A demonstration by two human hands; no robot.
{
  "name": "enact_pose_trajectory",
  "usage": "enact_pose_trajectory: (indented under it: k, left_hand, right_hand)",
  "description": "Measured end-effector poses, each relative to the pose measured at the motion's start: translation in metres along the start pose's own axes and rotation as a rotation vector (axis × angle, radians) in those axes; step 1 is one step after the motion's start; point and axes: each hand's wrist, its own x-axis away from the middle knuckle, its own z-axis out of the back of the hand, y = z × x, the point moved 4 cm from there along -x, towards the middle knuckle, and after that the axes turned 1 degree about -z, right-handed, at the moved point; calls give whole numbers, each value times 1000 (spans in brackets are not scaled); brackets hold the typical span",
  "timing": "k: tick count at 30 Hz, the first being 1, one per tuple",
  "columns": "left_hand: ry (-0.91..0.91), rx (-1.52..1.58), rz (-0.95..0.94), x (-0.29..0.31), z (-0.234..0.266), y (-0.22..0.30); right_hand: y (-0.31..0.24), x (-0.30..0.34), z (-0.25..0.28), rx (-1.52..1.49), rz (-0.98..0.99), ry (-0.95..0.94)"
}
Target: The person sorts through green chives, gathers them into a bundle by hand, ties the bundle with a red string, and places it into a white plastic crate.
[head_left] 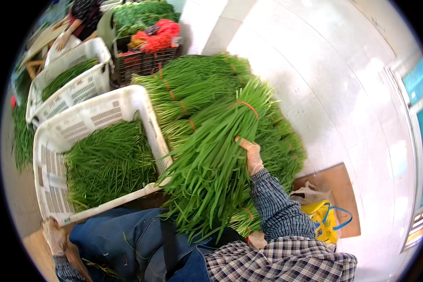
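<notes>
My right hand (252, 155), in a thin clear glove, is closed around a big bunch of garlic chives (211, 155). An orange-red band (247, 107) ties the bunch near its pale stem end. Its loose green leaves hang down toward my lap. The bunch lies over a pile of other tied chives (197, 75). My left hand (55, 236), also gloved, is low at the left, by the near corner of a white plastic crate (91, 113); its fingers do not show clearly. Loose chives (110, 164) lie inside that crate.
Behind stands a second white crate (75, 96) with greens. Farther back, a dark crate (141, 66) bears red bands or bags (162, 35). At upper left a person's arm (68, 35) shows. Right of me lie cardboard (345, 188) and a yellow bag (322, 218) on the pale floor (324, 94).
</notes>
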Motion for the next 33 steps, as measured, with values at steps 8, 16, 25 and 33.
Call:
enact_pose_trajectory:
  k: [8,16,25,33]
  left_hand:
    - [-249,-84,219,-11,2,-15]
    - [-168,-83,121,-19,-13,-74]
    - [-210,-22,135,-9,-6,-72]
    - [-206,146,188,15,30,20]
  right_hand:
    - [39,-21,191,16,-23,434]
    - [32,-80,386,239,50,581]
    - [144,-92,420,488,-218,923]
    - [75,-86,352,1149,-571,1179]
